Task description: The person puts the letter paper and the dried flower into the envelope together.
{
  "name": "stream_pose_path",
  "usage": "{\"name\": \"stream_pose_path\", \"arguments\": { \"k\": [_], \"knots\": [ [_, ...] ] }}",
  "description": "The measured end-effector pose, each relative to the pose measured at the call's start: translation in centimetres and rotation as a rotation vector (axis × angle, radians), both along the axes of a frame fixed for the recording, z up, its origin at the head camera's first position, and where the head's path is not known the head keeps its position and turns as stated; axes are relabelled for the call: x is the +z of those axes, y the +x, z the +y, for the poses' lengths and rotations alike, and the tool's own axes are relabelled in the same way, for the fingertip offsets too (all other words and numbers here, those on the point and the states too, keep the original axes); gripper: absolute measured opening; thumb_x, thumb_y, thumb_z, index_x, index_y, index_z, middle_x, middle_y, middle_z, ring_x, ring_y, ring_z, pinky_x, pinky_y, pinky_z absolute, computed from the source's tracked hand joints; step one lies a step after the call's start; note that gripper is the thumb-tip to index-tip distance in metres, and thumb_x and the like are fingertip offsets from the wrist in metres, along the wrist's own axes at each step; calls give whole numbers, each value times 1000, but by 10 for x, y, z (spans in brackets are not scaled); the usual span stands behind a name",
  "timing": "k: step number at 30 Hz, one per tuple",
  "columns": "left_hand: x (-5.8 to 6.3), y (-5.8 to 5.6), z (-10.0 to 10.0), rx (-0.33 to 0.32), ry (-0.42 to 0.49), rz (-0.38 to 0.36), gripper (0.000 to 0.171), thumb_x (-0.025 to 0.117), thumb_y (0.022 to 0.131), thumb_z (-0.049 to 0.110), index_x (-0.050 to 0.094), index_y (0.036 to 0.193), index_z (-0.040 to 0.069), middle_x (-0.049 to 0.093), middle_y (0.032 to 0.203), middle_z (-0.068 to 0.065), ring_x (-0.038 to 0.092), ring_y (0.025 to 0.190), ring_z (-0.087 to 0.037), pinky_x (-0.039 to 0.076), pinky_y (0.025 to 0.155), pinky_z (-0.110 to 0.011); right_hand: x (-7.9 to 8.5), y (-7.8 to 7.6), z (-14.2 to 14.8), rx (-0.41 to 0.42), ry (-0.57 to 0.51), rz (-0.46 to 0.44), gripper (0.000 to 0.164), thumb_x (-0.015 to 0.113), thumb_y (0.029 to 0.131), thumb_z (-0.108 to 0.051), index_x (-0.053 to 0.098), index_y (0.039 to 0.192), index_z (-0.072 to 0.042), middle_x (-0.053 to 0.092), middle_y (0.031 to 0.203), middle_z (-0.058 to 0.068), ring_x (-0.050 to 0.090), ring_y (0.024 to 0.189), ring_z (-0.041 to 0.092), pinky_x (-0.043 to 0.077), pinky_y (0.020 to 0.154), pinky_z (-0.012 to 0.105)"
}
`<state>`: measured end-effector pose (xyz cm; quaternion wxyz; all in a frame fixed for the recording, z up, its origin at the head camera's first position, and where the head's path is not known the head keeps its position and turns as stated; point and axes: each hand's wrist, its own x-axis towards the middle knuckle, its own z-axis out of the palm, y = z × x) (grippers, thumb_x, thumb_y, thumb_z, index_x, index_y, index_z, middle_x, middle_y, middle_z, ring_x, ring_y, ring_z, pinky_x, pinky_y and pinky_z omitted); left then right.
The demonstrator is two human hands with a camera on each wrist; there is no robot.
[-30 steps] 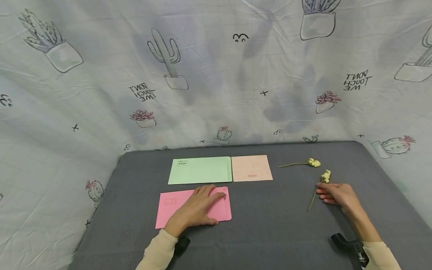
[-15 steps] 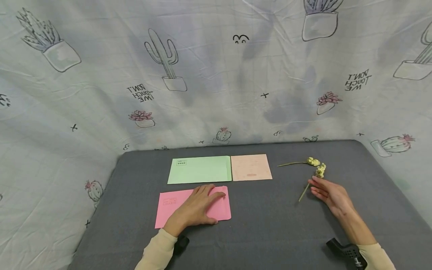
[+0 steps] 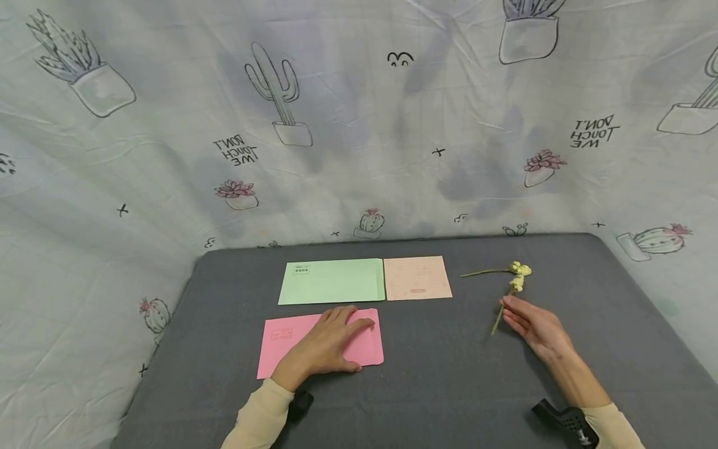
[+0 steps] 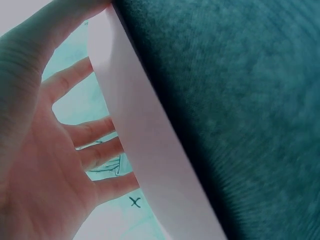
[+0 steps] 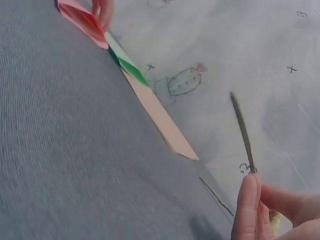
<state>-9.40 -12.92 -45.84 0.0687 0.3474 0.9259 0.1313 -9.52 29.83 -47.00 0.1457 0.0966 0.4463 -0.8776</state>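
Note:
A pink envelope (image 3: 291, 340) lies flat at the table's front left, its right-hand end gaping in the right wrist view. Across it my left hand (image 3: 325, 349) grips, thumb at the near edge and spread fingers at the far edge, and the paper bows between them in the left wrist view. Between right thumb and fingertips my right hand (image 3: 535, 327) pinches the thin green stem (image 5: 241, 130) of a yellow flower sprig (image 3: 516, 284), held above the cloth with its bloom pointing away. Its bloom overlaps that of a second yellow flower sprig (image 3: 485, 272) lying behind.
Behind the pink envelope lies a light green envelope (image 3: 336, 280), with a peach envelope (image 3: 417, 279) right beside it. A grey cloth covers the table (image 3: 437, 374). At its back edge hangs a white curtain (image 3: 348, 125) printed with cacti.
My right hand has carried its flower sprig leftward, and the stem has turned more upright in the head view. The left hand stays on the pink envelope.

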Motion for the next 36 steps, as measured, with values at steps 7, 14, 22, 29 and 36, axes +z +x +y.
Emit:
{"name": "stream_pose_path", "arguments": {
  "k": [7, 14, 22, 29, 36],
  "knots": [
    [1, 0, 2, 1, 3, 5, 78, 84, 70, 46, 51, 138, 26, 46, 136, -10, 41, 128, -27, 33, 108, -49, -1, 0, -9, 15, -118, 2, 33, 47, 99, 8, 75, 104, -8, 73, 104, 6, 70, 96, 14, 54, 85, 24],
    [1, 1, 3, 6, 5, 6, 78, 84, 70, 46, 52, 137, 26, 46, 136, -9, 41, 128, -27, 32, 108, -49, -4, 0, -24, 53, -183, -12, 32, 41, 102, 7, 71, 105, -3, 71, 104, 11, 69, 100, 19, 51, 92, 27],
    [2, 0, 4, 12, 8, 1, 77, 85, 70, 46, 52, 137, 26, 46, 135, -9, 41, 127, -27, 32, 108, -49, -1, -2, -43, 14, -184, -8, 30, 42, 101, 7, 69, 107, -3, 70, 104, 12, 69, 101, 19, 50, 95, 27],
    [4, 0, 4, 27, 5, -9, 77, 84, 70, 45, 51, 137, 26, 46, 135, -10, 42, 127, -29, 33, 108, -49, -1, -9, -69, -14, -154, -28, 26, 44, 101, 5, 69, 102, -4, 71, 101, 9, 70, 98, 17, 50, 93, 26],
    [4, -1, 6, 33, -4, 6, 76, 83, 71, 46, 51, 137, 25, 47, 134, -10, 43, 125, -28, 34, 107, -49, -2, -10, -90, -15, -138, -47, 24, 45, 101, 4, 67, 102, -4, 70, 101, 8, 69, 99, 15, 49, 94, 25]
  ]
}}
